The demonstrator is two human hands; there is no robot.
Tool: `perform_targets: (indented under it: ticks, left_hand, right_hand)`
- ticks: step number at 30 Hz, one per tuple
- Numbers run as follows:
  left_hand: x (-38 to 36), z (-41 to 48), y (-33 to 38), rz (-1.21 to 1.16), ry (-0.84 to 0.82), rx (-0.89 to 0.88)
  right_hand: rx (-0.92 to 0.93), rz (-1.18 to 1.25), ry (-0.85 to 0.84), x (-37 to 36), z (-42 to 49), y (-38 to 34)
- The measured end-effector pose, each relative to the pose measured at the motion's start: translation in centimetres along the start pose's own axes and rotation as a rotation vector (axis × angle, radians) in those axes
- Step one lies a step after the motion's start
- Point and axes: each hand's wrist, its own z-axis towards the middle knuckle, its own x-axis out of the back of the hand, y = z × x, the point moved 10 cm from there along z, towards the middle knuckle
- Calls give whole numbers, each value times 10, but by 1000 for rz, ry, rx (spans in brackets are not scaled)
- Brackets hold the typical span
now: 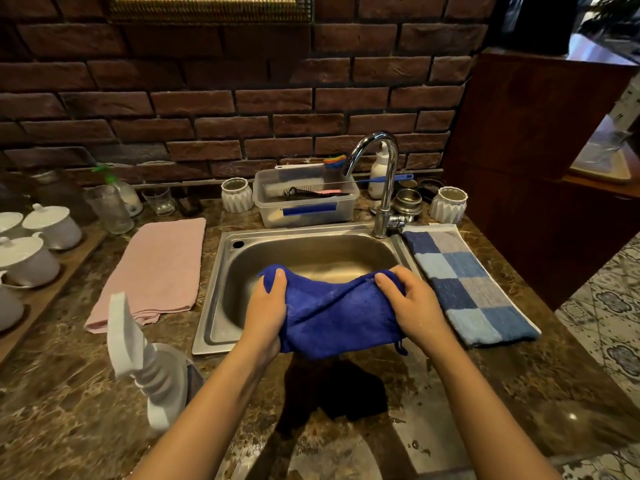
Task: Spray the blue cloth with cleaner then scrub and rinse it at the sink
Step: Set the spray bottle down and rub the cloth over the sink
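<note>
Both hands are on the blue cloth (334,315) here, holding it stretched across the near rim of the steel sink (311,251), just below the middle of the frame. The left hand (266,306) has its fingers curled closed over the cloth's left end, thumb pressed on top of a bunched blue corner, and the right hand (414,306) is clamped just as tightly on the right end, thumb forward, fingers wrapped under. Between them the cloth sags in folds, its lower edge draped over the sink's front lip onto the marble countertop (69,393), with a small loop tag dangling at the lower right corner. The basin behind the cloth looks bare and the curved chrome faucet (382,181) stands at the sink's back right; whether water is running I cannot tell. In the lower left of the frame, a white spray bottle (149,368) stands on the counter, tilted-looking through the wide lens, close beside the left forearm. A pink towel (156,271) lies flat to the left of the sink, and a blue checked towel (467,282) lies to the right, touching the sink's edge. Behind the basin sits a clear plastic tub (304,202) with brushes in it, flanked by two white ribbed cups (237,195). White lidded pots (52,225) line a wooden tray at the far left, under a dark brick wall (207,98).
</note>
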Motion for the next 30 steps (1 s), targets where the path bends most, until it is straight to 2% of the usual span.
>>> perform_targets:
  ticks: [3, 5, 8, 11, 14, 16, 22, 25, 27, 30]
  left_hand:
    - [-14, -3, -13, -164, -110, 143]
    - [-23, -6, -16, -186, -228, 188]
    - [-35, -17, -23, -16, -412, 231]
    - [-39, -29, -38, 98, -540, 331]
    - [-46, -40, -45, 223, -655, 358]
    - [-49, -39, -41, 212, -632, 325]
    - [-43, -18, -28, -75, -255, 233]
    - [-47, -19, -23, 42, -128, 100]
    - [-54, -27, -17, 161, -115, -26]
    - [-64, -40, -17, 261, -148, -92]
  right_hand:
    - [-29, 18, 76, 4, -1, 5]
    - [-46, 52, 107, 8, 0, 6]
    - [-103, 149, 129, 15, 2, 9]
    - [-164, 211, 81, 13, 5, 10]
    - [-196, 264, 36, 11, 6, 8]
    - [-206, 262, 32, 14, 6, 8]
    - [-113, -19, 87, 9, -17, -11]
    - [19, -101, 43, -29, -34, -37]
    - [18, -132, 121, -34, -35, -44]
    - [-59, -36, 277, -15, -21, -41]
